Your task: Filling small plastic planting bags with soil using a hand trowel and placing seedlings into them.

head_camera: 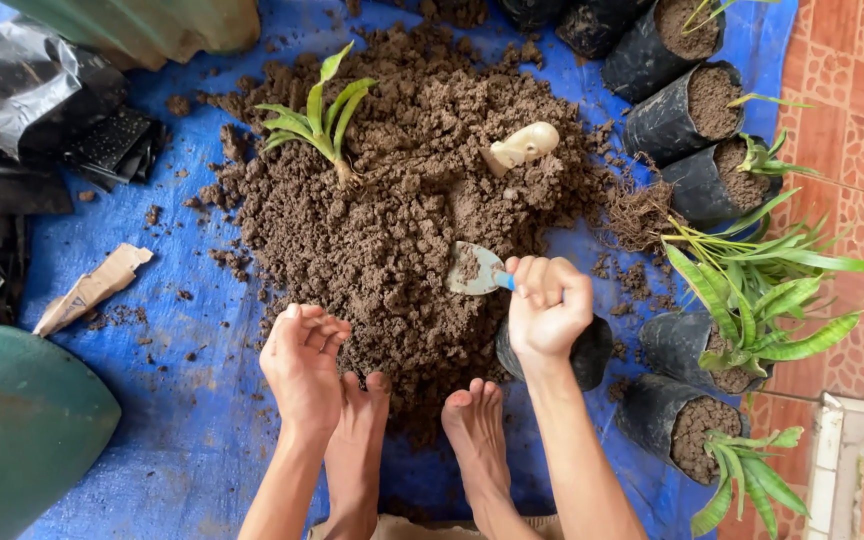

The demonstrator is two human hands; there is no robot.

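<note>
Both forearms are bare, with no sleeves, gloves, rings or watch. The left hand (302,362) and right hand (549,308) are uncovered. Both feet are bare; beige cloth shows at six o'clock.

A blue tarp (182,440) covers the tiled floor (857,90); on it lie a soil heap (392,230), black filled bags (672,120), empty black bags (22,90) and a cardboard scrap (92,288)
</note>
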